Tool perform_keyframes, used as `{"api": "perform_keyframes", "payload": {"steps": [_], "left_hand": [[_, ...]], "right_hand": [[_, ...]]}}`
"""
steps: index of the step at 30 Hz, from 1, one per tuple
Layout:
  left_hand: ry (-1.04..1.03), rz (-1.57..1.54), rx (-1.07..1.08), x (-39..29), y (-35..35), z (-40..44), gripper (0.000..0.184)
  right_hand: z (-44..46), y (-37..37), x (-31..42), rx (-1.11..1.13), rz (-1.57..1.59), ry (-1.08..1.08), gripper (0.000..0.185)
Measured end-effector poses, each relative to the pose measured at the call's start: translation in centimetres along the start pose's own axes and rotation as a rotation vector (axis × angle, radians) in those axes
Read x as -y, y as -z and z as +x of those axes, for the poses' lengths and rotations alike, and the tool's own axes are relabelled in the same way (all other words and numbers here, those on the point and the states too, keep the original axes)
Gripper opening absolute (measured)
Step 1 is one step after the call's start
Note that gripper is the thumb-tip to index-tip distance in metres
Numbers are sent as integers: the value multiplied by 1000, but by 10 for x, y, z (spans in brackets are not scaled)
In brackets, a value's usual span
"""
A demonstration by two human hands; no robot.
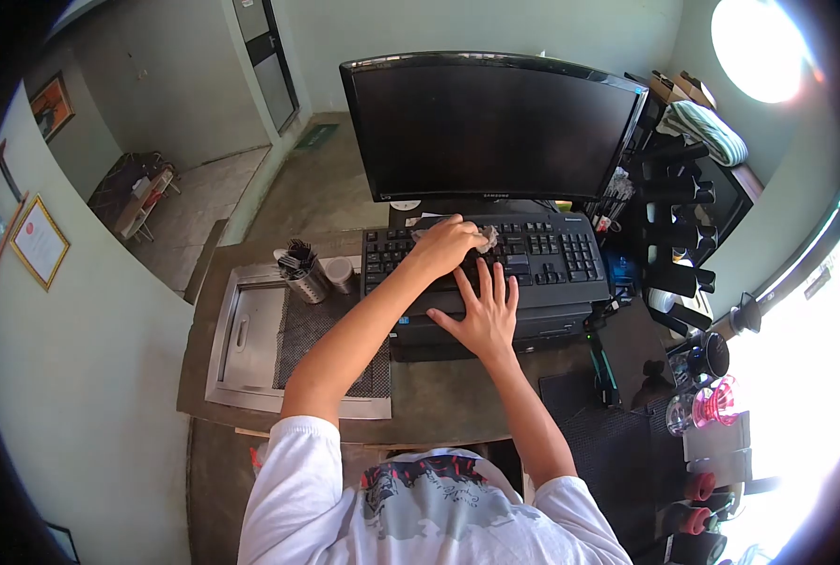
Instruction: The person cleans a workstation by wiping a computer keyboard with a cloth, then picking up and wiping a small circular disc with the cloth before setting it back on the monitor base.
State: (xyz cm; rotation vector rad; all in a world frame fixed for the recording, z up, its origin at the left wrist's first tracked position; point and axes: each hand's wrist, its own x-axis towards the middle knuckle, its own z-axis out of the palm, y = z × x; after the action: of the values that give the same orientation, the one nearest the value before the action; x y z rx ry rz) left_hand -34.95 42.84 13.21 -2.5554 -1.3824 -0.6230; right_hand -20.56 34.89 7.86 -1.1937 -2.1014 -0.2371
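A black keyboard [561,256] rests on top of a black box-like unit [552,325] below the monitor. My left hand [446,247] is closed over the keyboard's upper middle keys, gripping a crumpled greyish cloth [487,239] that pokes out at its right side and also shows a little at its left. On the lower edge of the keyboard, my right hand [486,315] lies palm down with fingers spread and holds nothing. The fingertips of my left hand are partly hidden.
Behind the keyboard stands a large dark monitor [495,127]. To the left, a metal cup of utensils [305,275] and a lidded container [342,275] stand by a metal-framed tray [217,363]. Black cup holders [672,235] and a pink dripper [718,403] are at the right.
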Motion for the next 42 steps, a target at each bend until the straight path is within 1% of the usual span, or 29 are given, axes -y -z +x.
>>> {"api": "perform_keyframes", "payload": {"steps": [8,11,15,19,24,28,32,35,40,42], "left_hand": [[36,43,32,6,14,-19,31],[37,24,-23,14,16,-29,31],[48,5,-44,22,20,-40,31],[82,8,-15,30,27,-50,31],[82,34,-43,36,40,-68,31],[160,-16,-17,48,45,-83,32],[156,48,-12,57,54,-99,33],[215,57,-13,60,60,-112,34],[216,98,-30,61,67,-130,34],[249,125,-11,56,70,-138,34]], "right_hand": [[0,2,0,-5,-5,-7,74],[2,2,1,-7,-3,0,74],[1,3,2,-3,-4,-2,74],[1,4,2,-4,-4,4,74],[0,4,3,-3,-2,4,75],[1,4,2,-3,0,4,75],[0,3,2,3,1,-1,75],[1,3,2,14,3,-8,75],[-1,1,1,11,9,-11,75],[0,2,2,9,12,-9,75]]}}
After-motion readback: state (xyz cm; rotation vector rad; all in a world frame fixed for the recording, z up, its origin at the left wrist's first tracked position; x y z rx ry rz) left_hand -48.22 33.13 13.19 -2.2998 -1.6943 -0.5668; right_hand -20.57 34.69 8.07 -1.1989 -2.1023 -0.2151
